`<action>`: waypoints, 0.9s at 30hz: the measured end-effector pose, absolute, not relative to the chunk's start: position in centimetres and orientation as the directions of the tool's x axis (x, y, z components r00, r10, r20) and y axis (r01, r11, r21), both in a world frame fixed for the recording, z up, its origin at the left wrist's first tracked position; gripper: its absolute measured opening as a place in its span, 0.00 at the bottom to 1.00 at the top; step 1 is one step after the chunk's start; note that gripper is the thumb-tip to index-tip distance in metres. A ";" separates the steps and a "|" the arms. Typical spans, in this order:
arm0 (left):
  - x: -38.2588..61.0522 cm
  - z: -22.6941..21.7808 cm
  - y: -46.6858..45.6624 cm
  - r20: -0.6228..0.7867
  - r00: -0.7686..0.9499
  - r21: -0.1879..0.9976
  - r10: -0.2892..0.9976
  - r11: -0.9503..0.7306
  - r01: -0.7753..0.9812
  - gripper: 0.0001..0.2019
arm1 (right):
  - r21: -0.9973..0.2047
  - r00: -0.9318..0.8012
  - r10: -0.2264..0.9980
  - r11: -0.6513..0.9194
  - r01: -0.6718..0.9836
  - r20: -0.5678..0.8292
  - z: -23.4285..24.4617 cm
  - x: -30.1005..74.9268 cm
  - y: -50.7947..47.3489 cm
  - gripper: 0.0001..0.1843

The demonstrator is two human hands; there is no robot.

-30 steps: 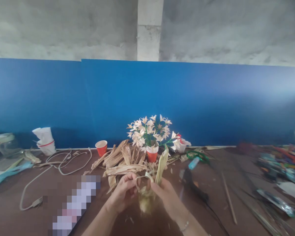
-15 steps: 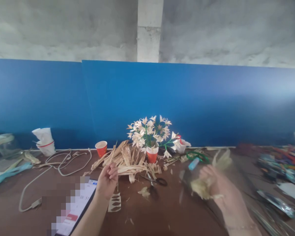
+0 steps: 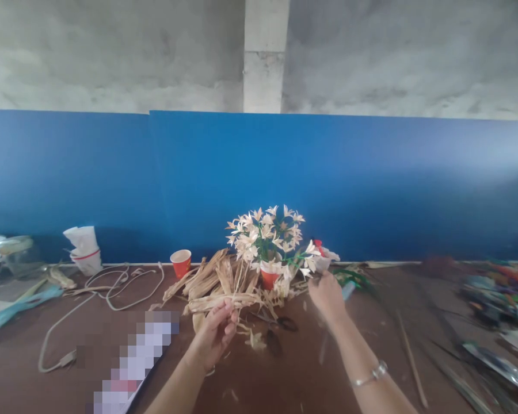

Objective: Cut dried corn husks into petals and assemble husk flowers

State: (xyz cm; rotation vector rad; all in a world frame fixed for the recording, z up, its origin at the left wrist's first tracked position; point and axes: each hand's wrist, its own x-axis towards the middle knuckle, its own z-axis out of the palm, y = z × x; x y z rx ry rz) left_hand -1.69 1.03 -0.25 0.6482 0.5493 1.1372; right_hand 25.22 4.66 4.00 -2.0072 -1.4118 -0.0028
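Observation:
My left hand (image 3: 218, 333) is closed in a pinch in front of the dried corn husk pile (image 3: 216, 282). A thin pale stick (image 3: 238, 279) rises from its fingertips. My right hand (image 3: 328, 296) reaches to the right side of the white husk flowers (image 3: 263, 233), which stand in a red paper cup (image 3: 269, 277). Its fingers are blurred and partly turned away, so what they hold cannot be made out. Pale husk pieces (image 3: 287, 283) lie between that hand and the cup. Dark-handled scissors (image 3: 280, 323) rest on the table, with a pale husk scrap (image 3: 255, 340) near them.
Another red paper cup (image 3: 181, 264) stands left of the husks. A white cable (image 3: 107, 287) and a phone (image 3: 138, 368), partly pixelated, lie at left. White cups (image 3: 85, 256) stand further back. Green wire (image 3: 356, 279) and a colourful heap (image 3: 496, 293) are at right.
My right hand has moved left and away from me, to beside the flowers. The pale husk it held now appears near the red cup. My left hand has moved right.

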 end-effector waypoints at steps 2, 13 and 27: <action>-1.5 -0.3 0.9 -0.083 0.338 0.716 0.937 0.292 -0.634 0.15 | -0.521 0.324 0.921 -0.172 0.836 0.215 3.2 24.0 2.6 0.09; -0.2 0.5 -0.1 -0.093 0.331 0.873 0.939 0.237 -0.426 0.15 | -0.972 -0.037 0.982 0.186 0.146 0.183 0.5 13.4 0.1 0.11; -0.1 0.2 -0.2 -0.057 0.301 0.959 0.952 0.136 -0.249 0.15 | -0.984 -0.165 0.971 0.175 0.006 0.172 -0.1 14.3 -0.7 0.13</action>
